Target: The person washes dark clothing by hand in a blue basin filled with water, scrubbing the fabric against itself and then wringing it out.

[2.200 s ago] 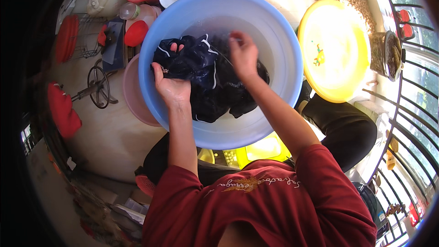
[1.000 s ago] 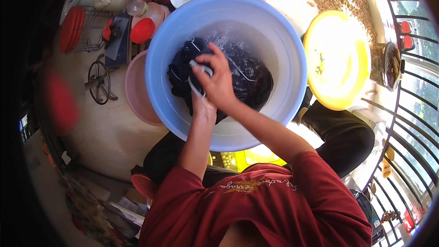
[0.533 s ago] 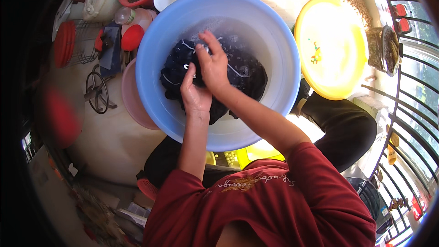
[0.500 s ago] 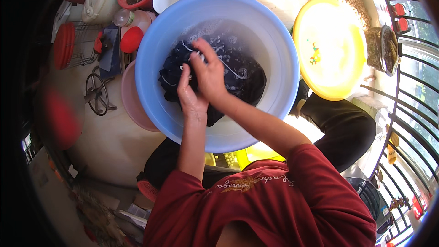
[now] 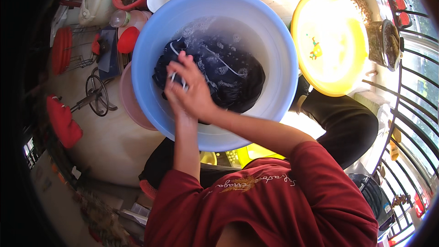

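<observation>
Together, two hands (image 5: 195, 92) on dark cloth (image 5: 233, 84), one blue basin (image 5: 143, 71)

Floor (image 5: 107, 148): pale, smooth, visible left of the grip (image 5: 185, 82) and beyond it. Lighting: strong daylight enters from the right; the floor far right of the grip is bright, in places washed out, while the area far left is dim. Window (image 5: 418, 48): far right of the grip, fitted with dark bars (image 5: 400, 71), which appear curved; greenery (image 5: 409, 13) shows through. Wire rack (image 5: 82, 45): left of the grip.
</observation>
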Demonstrator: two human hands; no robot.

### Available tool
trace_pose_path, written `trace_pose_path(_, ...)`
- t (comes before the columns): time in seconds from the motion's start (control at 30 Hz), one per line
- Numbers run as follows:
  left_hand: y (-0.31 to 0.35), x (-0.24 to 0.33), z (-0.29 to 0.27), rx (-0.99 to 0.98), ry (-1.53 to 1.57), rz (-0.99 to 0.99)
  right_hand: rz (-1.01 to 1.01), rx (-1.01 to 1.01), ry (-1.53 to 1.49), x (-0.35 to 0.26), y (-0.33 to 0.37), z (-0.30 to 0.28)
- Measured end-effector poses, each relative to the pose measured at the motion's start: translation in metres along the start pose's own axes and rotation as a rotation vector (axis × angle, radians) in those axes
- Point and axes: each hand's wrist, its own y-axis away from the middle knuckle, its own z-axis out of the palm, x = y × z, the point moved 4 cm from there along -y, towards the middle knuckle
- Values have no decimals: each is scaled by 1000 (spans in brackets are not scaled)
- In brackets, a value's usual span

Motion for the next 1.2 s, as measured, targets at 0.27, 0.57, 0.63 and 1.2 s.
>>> trace_pose_path(0.27, -8, 20, -2, -77, 3, -52, 34, -61, -80, -14, 17, 5)
trace_pose_path(0.57, -3, 8, 19, -20, 100, -60, -31, 87, -54, -5, -8, -8)
trace_pose_path(0.63, -4, 15, 0, -39, 98, -36, -99, -33, 78, -19, 18, 2)
trace_pose_path(1.2, -105, -68, -30, 437, -184, -68, -26, 62, 569, 75, -58, -81)
